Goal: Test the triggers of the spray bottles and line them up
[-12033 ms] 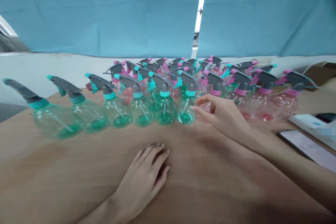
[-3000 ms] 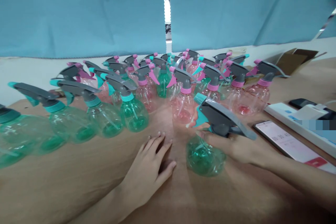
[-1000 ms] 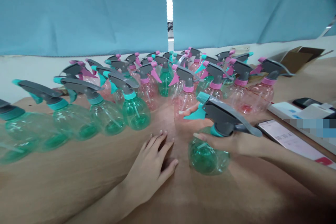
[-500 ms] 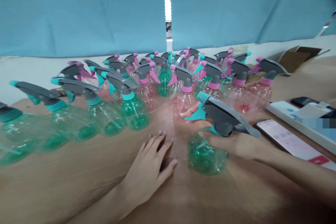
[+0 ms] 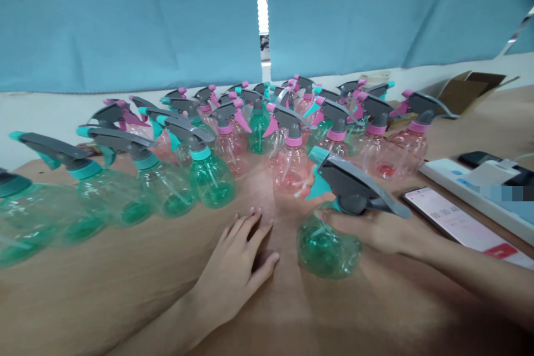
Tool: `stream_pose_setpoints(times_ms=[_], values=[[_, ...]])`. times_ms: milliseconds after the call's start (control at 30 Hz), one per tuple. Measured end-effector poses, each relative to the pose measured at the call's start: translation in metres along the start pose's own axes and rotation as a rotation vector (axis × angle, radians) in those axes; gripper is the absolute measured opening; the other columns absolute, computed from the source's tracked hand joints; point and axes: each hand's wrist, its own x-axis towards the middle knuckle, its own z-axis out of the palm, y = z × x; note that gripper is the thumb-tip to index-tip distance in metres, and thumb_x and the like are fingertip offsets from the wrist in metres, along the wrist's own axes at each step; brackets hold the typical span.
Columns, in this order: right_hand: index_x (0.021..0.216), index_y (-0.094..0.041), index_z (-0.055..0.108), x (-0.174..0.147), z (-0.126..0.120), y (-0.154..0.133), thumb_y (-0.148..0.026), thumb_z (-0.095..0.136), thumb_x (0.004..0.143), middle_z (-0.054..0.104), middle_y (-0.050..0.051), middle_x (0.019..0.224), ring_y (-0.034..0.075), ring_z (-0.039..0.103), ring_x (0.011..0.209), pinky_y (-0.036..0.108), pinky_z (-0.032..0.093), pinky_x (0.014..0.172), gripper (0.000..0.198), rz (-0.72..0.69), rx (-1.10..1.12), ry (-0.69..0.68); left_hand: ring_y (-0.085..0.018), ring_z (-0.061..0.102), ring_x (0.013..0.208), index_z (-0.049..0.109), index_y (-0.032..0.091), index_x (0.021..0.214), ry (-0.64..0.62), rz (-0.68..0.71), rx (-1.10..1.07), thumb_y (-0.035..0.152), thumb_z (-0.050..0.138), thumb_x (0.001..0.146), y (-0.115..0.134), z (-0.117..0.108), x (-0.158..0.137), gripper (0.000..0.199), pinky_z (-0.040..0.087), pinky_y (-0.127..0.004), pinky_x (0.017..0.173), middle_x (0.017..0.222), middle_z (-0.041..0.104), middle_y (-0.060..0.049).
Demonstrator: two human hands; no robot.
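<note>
My right hand is wrapped round the neck of a green spray bottle with a grey and turquoise head. Its fingers lie around the turquoise trigger, partly hidden behind the bottle. The bottle stands upright over the table, its nozzle pointing away to the left. My left hand rests palm down on the wooden table, fingers spread, holding nothing. A green bottle with a turquoise collar stands just beyond it. Past my right hand is a clear pink spray bottle.
Several more green bottles line the left side, with mixed pink and green ones behind. At the right lie a phone, a white power strip and a dark device. An open cardboard box stands at the back right, before a blue curtain.
The turquoise trigger now sits nearer the bottle neck, with my right fingers drawn in. My left hand has stayed in place. The whole view has shifted slightly.
</note>
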Motion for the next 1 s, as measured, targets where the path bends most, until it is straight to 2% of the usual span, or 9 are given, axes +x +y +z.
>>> stream_pose_setpoints(times_ms=[67,133,233,367,600,833,1000], values=[[0.060,-0.023,0.037,0.002,0.001,0.000,-0.017,0.051,0.063,0.033,-0.006,0.051,0.008,0.031,0.044,0.020,0.028,0.036,0.016,0.000,0.045,-0.023,-0.031,0.036,0.132,0.048,0.016,0.133,-0.001,-0.005,-0.003,0.040,0.045,0.096,0.000,0.000,0.000,0.045,0.034,-0.051,0.103,0.143,0.043,-0.014],[0.065,-0.024,0.043,0.004,0.003,0.000,-0.018,0.052,0.063,0.034,-0.006,0.052,0.010,0.033,0.046,0.022,0.031,0.038,0.012,-0.015,0.055,-0.016,-0.031,0.036,0.132,0.048,0.017,0.133,0.001,-0.008,-0.003,0.041,0.045,0.096,0.000,0.000,0.000,0.044,0.034,-0.051,0.103,0.143,0.043,-0.013],[0.068,-0.025,0.049,0.005,0.006,0.001,-0.017,0.052,0.066,0.042,-0.004,0.056,0.013,0.044,0.052,0.025,0.040,0.044,0.009,-0.055,0.022,0.018,-0.031,0.036,0.132,0.047,0.017,0.134,0.005,-0.010,0.003,0.040,0.044,0.096,0.000,0.000,0.001,0.045,0.034,-0.051,0.103,0.144,0.042,-0.013],[0.069,-0.025,0.052,0.005,0.009,0.004,-0.012,0.051,0.069,0.053,-0.003,0.063,0.014,0.054,0.057,0.027,0.047,0.051,0.012,-0.101,0.021,-0.013,-0.030,0.035,0.133,0.047,0.017,0.134,-0.003,-0.010,0.003,0.041,0.044,0.096,0.000,0.001,0.001,0.046,0.032,-0.050,0.105,0.144,0.042,-0.013],[0.080,-0.026,0.063,0.009,0.010,0.008,-0.012,0.057,0.071,0.060,-0.002,0.064,0.018,0.062,0.065,0.031,0.054,0.059,0.017,-0.053,0.053,-0.055,-0.031,0.035,0.133,0.046,0.016,0.135,-0.002,-0.017,-0.011,0.042,0.043,0.096,0.000,0.001,0.000,0.047,0.032,-0.050,0.105,0.144,0.042,-0.013],[0.093,-0.024,0.063,0.008,0.012,0.007,-0.016,0.054,0.074,0.066,0.000,0.075,0.021,0.068,0.082,0.034,0.057,0.072,0.022,-0.069,0.171,-0.059,-0.030,0.036,0.132,0.047,0.017,0.134,0.011,-0.010,-0.007,0.041,0.043,0.096,0.001,0.001,0.000,0.045,0.033,-0.049,0.104,0.143,0.044,-0.013],[0.089,-0.025,0.063,0.007,0.011,0.008,-0.018,0.051,0.076,0.067,0.000,0.078,0.019,0.067,0.077,0.032,0.057,0.070,0.019,-0.094,0.142,-0.097,-0.031,0.035,0.132,0.047,0.015,0.134,0.002,-0.006,-0.009,0.040,0.044,0.096,0.000,0.000,0.001,0.045,0.032,-0.051,0.104,0.144,0.042,-0.014]])
